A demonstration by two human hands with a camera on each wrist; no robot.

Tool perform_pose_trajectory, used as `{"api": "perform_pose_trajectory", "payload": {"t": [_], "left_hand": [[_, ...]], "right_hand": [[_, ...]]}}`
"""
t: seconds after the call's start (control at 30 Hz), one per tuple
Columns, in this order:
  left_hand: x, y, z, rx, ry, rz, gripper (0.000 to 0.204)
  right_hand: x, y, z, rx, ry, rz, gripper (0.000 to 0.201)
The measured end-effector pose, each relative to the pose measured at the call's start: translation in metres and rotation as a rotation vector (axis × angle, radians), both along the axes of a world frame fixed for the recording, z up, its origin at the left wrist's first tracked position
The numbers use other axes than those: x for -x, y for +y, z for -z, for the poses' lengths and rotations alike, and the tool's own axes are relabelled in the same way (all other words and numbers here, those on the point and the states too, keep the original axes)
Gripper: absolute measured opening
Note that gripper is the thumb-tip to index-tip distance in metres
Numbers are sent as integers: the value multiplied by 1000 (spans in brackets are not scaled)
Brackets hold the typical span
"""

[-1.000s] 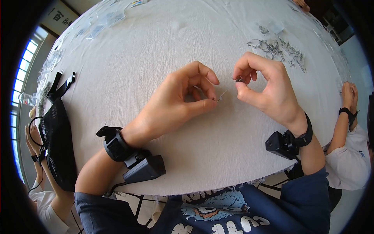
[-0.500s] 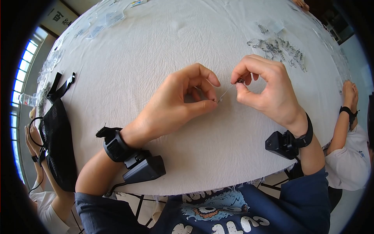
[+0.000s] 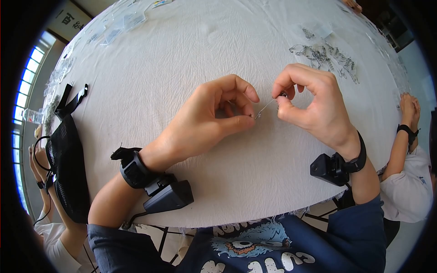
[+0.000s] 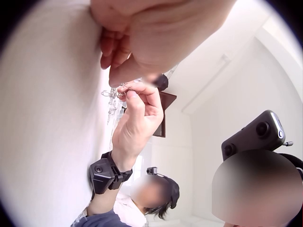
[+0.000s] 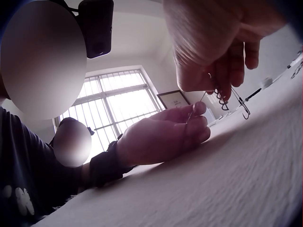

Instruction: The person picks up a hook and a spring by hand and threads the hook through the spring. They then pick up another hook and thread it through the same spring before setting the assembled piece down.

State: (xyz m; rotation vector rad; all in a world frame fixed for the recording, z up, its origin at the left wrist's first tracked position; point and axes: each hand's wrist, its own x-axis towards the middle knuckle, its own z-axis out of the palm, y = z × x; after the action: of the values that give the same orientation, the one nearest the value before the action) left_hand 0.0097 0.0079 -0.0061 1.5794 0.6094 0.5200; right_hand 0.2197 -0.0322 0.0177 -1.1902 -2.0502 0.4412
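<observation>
My left hand (image 3: 207,113) pinches one end of a thin wire (image 3: 266,107) between thumb and finger. That wire slants up to the right hand (image 3: 318,100), whose thumb and index finger grip a small dark metal piece (image 3: 283,93). Seen from the right wrist, a coiled wire (image 5: 220,99) and a thin hook (image 5: 246,112) hang below the right fingers. The two hands are a short way apart above the white cloth. In the left wrist view, wire loops (image 4: 108,93) show by the fingertips; fingers partly hide the held ends.
Tangled metal hooks and wires (image 3: 321,57) lie beyond my right hand. Clear plastic packets (image 3: 129,20) are at the far left. A black mesh bag (image 3: 68,164) lies along the left edge. Other people's hands (image 3: 408,109) rest at the right edge.
The thin wire, earlier only visible near my left fingertips, now spans to the right hand. My right hand has shifted slightly down and right; the left is almost still.
</observation>
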Motion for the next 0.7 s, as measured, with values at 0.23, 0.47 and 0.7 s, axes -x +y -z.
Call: {"api": "perform_pose_trajectory", "payload": {"t": [0.23,0.47,0.7], "left_hand": [[1,0,0,5,7,-9,26],[4,2,-1,78,-46,-64,25],[20,15,-25,-205,298,195,30]], "right_hand": [[-1,0,0,43,-6,31,7],[-9,7,5,263,171,-61,14],[-2,4,8,484,170,-182,13]]}}
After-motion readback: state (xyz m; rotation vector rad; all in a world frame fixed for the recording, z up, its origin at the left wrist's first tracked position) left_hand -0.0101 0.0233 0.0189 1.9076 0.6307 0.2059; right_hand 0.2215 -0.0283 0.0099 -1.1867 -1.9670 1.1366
